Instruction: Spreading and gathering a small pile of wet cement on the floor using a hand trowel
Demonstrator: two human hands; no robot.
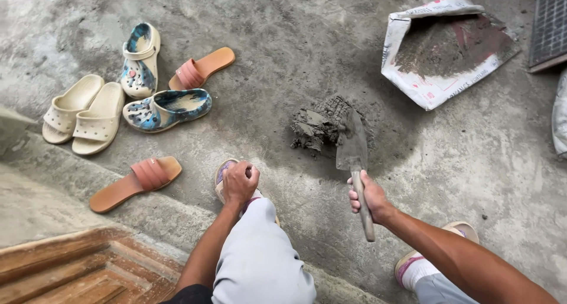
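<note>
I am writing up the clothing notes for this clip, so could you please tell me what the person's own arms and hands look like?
Both arms are bare from the edge of the picture down: no sleeves show. The left hand and the right hand wear no gloves, and no watch, ring or wristband is visible. Light grey trousers cover the knees below them.

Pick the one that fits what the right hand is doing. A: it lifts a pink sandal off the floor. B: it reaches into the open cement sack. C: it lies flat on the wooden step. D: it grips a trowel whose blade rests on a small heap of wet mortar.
D: the right hand is closed around the handle of the trowel, its blade lying against the grey mortar heap.
</note>
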